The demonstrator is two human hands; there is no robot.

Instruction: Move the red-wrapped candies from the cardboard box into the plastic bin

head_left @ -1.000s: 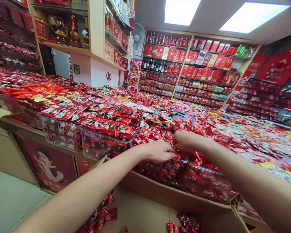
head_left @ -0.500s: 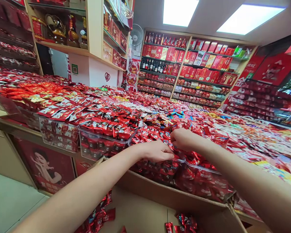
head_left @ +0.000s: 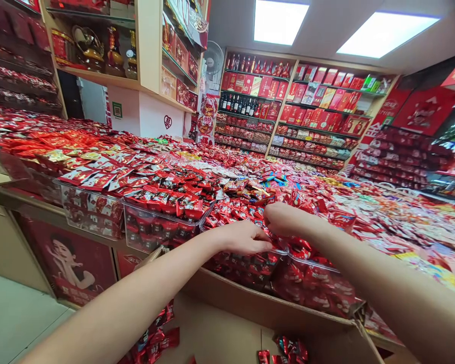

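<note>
My left hand lies over red-wrapped candies at the front rim of a clear plastic bin. Its fingers stretch forward and downward, thumb apart from them, with the tips partly out of sight. Just right of it and slightly higher, my right hand is curled with knuckles up over the same heap of small red candies. Its fingertips are hidden, so anything in them cannot be made out. Below my arms, an open cardboard box holds several loose red-wrapped candies on its bottom.
More clear bins of wrapped candy line the counter edge to the left. Heaped candies spread across the wide display. Shelves with bottles and red boxes stand at the back, and a wooden cabinet stands at left.
My right hand has shifted very slightly left over the candies. My left hand stays in place, and the camera view has tilted up a little.
</note>
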